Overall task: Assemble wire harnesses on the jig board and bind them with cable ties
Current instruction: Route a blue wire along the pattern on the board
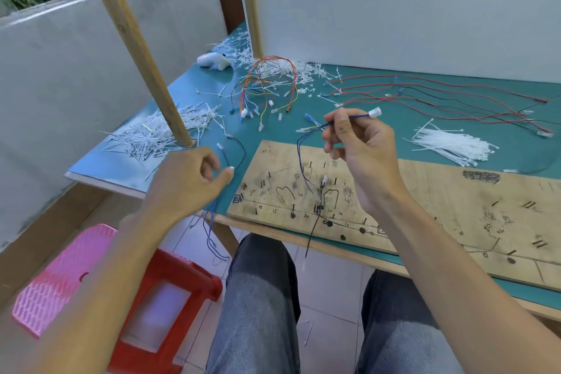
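Grip, left hand (188, 182): fingers curled in, and as far as I can tell it's grasping the thin blue wires (212, 228) that dangle past the desk (273, 134) edge toward the floor. It sits just off the left end of the jig board.
Grip, right hand (361, 149): pinching a single blue wire (353, 116) between thumb and fingertips, raised above the far edge of the board. The white connector (375, 112) pokes out to the right of the fingers.
Stools: pink plastic stool (57, 276) at far left on the floor, with a red stool (179, 279) right beside it.
Offcuts: messy pile of white tie scraps (151, 137) on the desk's left end, around the foot of a wooden post (136, 40).
Back left: white controller (214, 61) lying on the desk, with more scraps behind it.
Coloured bundle: loop of red, yellow and blue leads (267, 85) with small white plugs, mid-desk behind the hands.
Pinched wire's path: runs left from the fingers, then drops onto the board among the pegs.
Jig board (425, 200): flat wooden sheet along the near edge of the desk, with scribbled marks and black pegs. A black wire (314, 228) hangs off its near side.
Cable ties (452, 146): tidy white bunch lying just behind the board, right of the right hand.
Far right: long red and black leads (455, 97) spread out across the desk.
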